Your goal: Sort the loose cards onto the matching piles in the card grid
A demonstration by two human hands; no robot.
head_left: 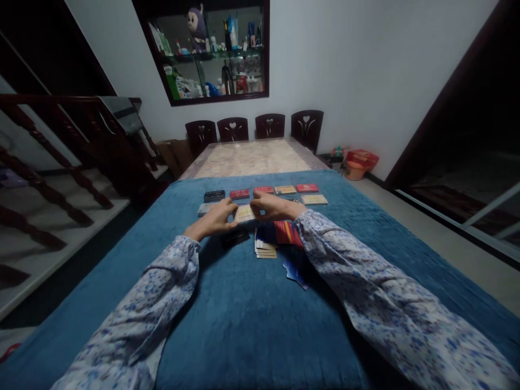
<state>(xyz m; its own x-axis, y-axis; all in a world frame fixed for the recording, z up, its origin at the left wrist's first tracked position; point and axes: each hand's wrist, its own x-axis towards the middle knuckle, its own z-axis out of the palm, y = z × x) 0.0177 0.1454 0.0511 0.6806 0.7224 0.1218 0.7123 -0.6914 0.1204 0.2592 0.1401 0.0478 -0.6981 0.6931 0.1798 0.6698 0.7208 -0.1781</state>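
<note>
Left hand: pinching the left end of a pale pack between thumb and fingers.
Right hand: gripping the same pack at its right end, wrist passing above the blue-red cards.
Pale pack: sitting between both hands, just nearer than the back row; can't tell if it's resting on the cloth or being held slightly up.
Back row, left to right: black pack, red pack, second red pack, yellow pack, third red pack, all lying flat.
Next row: silvery pack lying by the left hand, partly hidden; pale yellow pack lying beyond the right wrist.
Near side: dark pack lying below the left hand; cream cards fanning out beside the blue-red cards; blue cards spreading by the right sleeve.
Tabletop: showing bare stone at the far end, blue cloth covering the near part.
Chairs: four standing along the far edge.
</note>
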